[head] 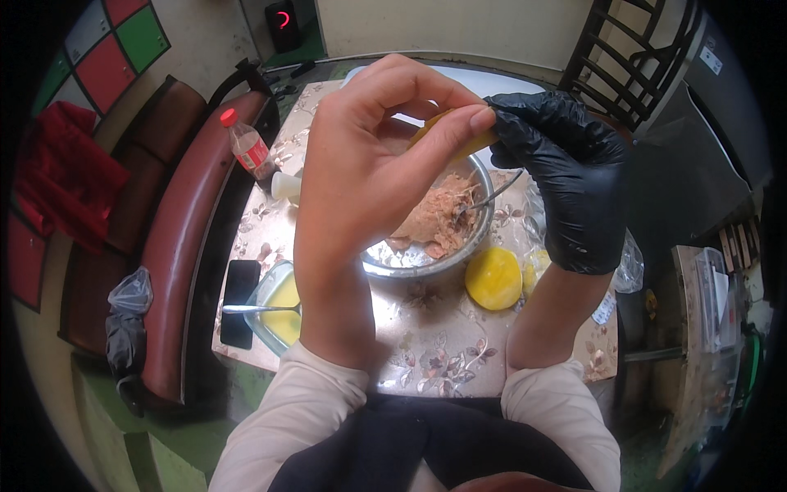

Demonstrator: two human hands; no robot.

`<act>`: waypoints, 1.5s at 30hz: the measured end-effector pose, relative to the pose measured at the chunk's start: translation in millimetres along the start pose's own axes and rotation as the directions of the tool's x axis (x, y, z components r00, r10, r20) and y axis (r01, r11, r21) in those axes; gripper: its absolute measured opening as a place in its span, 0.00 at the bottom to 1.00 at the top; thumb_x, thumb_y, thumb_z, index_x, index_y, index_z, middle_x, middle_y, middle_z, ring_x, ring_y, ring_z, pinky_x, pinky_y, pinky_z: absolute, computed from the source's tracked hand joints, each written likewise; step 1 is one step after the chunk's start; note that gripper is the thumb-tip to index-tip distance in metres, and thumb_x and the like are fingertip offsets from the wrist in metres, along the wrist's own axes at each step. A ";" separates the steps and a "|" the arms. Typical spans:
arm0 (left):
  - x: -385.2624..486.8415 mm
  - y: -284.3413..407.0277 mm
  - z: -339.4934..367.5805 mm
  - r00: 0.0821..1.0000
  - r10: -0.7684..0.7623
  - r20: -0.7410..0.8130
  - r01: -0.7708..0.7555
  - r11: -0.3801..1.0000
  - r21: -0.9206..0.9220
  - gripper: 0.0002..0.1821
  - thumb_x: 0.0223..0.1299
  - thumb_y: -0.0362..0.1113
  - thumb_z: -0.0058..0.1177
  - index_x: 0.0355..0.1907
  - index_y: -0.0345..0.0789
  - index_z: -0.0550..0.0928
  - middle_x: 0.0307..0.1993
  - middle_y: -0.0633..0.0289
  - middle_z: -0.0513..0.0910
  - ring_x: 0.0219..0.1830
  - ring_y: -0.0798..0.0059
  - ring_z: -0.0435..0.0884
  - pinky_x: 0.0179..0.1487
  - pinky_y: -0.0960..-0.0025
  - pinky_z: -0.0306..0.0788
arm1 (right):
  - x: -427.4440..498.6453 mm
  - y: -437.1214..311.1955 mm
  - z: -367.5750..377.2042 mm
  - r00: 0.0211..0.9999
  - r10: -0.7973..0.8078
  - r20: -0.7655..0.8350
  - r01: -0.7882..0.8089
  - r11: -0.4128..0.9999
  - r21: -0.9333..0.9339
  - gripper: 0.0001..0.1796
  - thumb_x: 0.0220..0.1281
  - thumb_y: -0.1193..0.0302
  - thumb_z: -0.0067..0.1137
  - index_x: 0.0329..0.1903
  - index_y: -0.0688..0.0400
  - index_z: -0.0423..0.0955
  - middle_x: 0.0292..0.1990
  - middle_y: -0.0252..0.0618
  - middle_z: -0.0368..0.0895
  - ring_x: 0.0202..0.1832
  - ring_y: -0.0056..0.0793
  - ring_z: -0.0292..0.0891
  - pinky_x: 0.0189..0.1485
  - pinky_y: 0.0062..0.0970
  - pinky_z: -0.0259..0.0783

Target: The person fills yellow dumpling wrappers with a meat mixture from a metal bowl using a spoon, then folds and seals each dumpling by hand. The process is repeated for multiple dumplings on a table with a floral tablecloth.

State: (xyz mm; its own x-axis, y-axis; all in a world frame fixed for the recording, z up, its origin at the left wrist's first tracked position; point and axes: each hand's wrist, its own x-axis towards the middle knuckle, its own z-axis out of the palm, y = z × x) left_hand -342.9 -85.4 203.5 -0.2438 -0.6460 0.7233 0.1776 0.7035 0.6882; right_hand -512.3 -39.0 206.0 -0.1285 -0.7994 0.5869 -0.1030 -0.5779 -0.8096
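My bare left hand (375, 147) and my right hand (565, 166), in a black disposable glove, are raised over the table and meet at their fingertips. Between them they pinch a yellow dumpling wrapper (476, 144), partly hidden by my left thumb. Below stands a metal bowl (406, 272) with a pale pink minced filling (439, 212), and a metal utensil (501, 187) leans in it. A stack of round yellow wrappers (494, 278) lies right of the bowl. At the left, a glass dish (255, 320) holds yellow liquid (283, 317), with a spoon (246, 309) across its rim.
A phone (240, 295) lies on the floral-covered table (430, 344). A cola bottle (249, 147) and a pale cup (284, 185) stand at the far left. Plastic bags (628, 264) are at the right. A brown bench (184, 234) runs along the left side.
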 end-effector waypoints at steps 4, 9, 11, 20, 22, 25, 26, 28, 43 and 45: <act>-0.4 1.0 1.0 1.000 -0.002 -0.017 0.002 0.999 -0.034 0.06 0.55 0.28 0.67 0.34 0.29 0.85 0.32 0.66 0.82 0.35 0.83 0.81 0.42 0.80 0.73 | 0.7 2.6 -1.1 1.000 -0.022 0.019 0.021 1.000 0.023 0.07 0.62 0.75 0.64 0.42 0.62 0.84 0.33 0.37 0.86 0.32 0.21 0.80 0.38 0.20 0.76; -0.5 3.2 1.0 0.999 -0.012 -0.053 0.012 1.000 -0.003 0.06 0.54 0.27 0.67 0.34 0.30 0.85 0.31 0.66 0.82 0.35 0.83 0.81 0.42 0.80 0.74 | 2.2 -0.2 -7.2 0.993 0.019 0.115 -0.027 0.997 0.067 0.08 0.64 0.75 0.63 0.43 0.62 0.84 0.34 0.38 0.86 0.32 0.22 0.80 0.38 0.21 0.77; 0.9 3.4 -0.6 0.999 0.026 -0.031 -0.025 0.999 0.028 0.06 0.55 0.26 0.66 0.35 0.26 0.84 0.34 0.62 0.81 0.36 0.77 0.85 0.40 0.79 0.78 | 2.9 -2.7 -9.9 0.988 0.052 0.145 -0.066 0.993 0.094 0.08 0.63 0.75 0.63 0.44 0.62 0.84 0.35 0.38 0.86 0.34 0.24 0.81 0.39 0.23 0.78; 2.9 -5.0 5.7 0.999 0.012 -0.031 -0.010 0.999 0.049 0.08 0.59 0.31 0.64 0.38 0.28 0.85 0.37 0.60 0.82 0.36 0.79 0.84 0.36 0.79 0.78 | 1.6 2.9 -1.8 0.999 -0.028 0.026 0.025 0.996 0.088 0.19 0.58 0.79 0.67 0.53 0.61 0.77 0.44 0.39 0.85 0.46 0.27 0.82 0.53 0.24 0.78; 2.8 -4.9 2.8 0.999 0.041 -0.006 -0.040 0.991 0.131 0.07 0.59 0.31 0.63 0.38 0.30 0.85 0.37 0.61 0.82 0.35 0.79 0.83 0.35 0.80 0.77 | 2.0 3.1 -1.5 0.999 -0.036 0.023 0.034 0.997 0.075 0.20 0.58 0.79 0.67 0.54 0.61 0.76 0.45 0.39 0.84 0.46 0.27 0.82 0.53 0.24 0.78; 2.3 -5.3 1.1 0.997 0.082 0.003 -0.081 0.982 0.172 0.06 0.59 0.30 0.63 0.38 0.31 0.85 0.37 0.61 0.82 0.35 0.79 0.82 0.35 0.80 0.76 | 2.1 2.2 -1.8 0.999 -0.026 0.027 0.024 0.997 0.071 0.20 0.59 0.79 0.66 0.54 0.61 0.76 0.45 0.40 0.84 0.45 0.26 0.82 0.51 0.24 0.78; 2.6 -5.8 1.5 0.995 0.097 -0.008 -0.095 0.982 0.162 0.06 0.59 0.30 0.62 0.38 0.31 0.85 0.37 0.61 0.82 0.35 0.79 0.82 0.35 0.80 0.76 | 2.0 1.6 -2.5 1.000 -0.017 0.026 0.014 0.997 0.078 0.19 0.59 0.79 0.66 0.54 0.61 0.77 0.44 0.40 0.85 0.44 0.26 0.82 0.50 0.24 0.79; 2.3 -5.7 1.8 0.994 0.100 -0.030 -0.095 0.984 0.150 0.06 0.59 0.30 0.62 0.37 0.31 0.85 0.37 0.61 0.82 0.35 0.78 0.82 0.35 0.79 0.75 | 2.6 0.4 -4.8 0.999 0.027 0.035 -0.030 0.996 0.079 0.17 0.60 0.79 0.65 0.52 0.61 0.78 0.43 0.40 0.85 0.42 0.25 0.83 0.47 0.24 0.79; 1.8 -1.2 -1.4 0.993 0.114 0.028 -0.118 0.975 0.190 0.08 0.60 0.32 0.64 0.38 0.30 0.84 0.35 0.65 0.84 0.36 0.82 0.83 0.42 0.80 0.74 | 1.8 2.9 -8.5 0.998 0.054 0.035 -0.056 0.998 0.041 0.13 0.61 0.72 0.67 0.48 0.63 0.82 0.39 0.41 0.87 0.35 0.27 0.85 0.42 0.23 0.81; 1.6 -0.5 -0.8 0.993 0.115 0.024 -0.117 0.974 0.192 0.07 0.60 0.31 0.64 0.38 0.30 0.84 0.35 0.65 0.84 0.36 0.82 0.83 0.42 0.80 0.74 | 1.2 2.6 -7.7 0.999 0.044 0.022 -0.045 0.998 0.036 0.13 0.61 0.72 0.67 0.47 0.63 0.82 0.38 0.40 0.87 0.34 0.27 0.85 0.42 0.23 0.81</act>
State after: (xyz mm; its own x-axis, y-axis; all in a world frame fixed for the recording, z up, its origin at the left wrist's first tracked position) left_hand -342.6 -87.0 204.4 -0.2448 -0.5535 0.7961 0.0189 0.8182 0.5747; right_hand -520.3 -40.2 204.6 -0.1113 -0.8275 0.5504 -0.0617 -0.5470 -0.8348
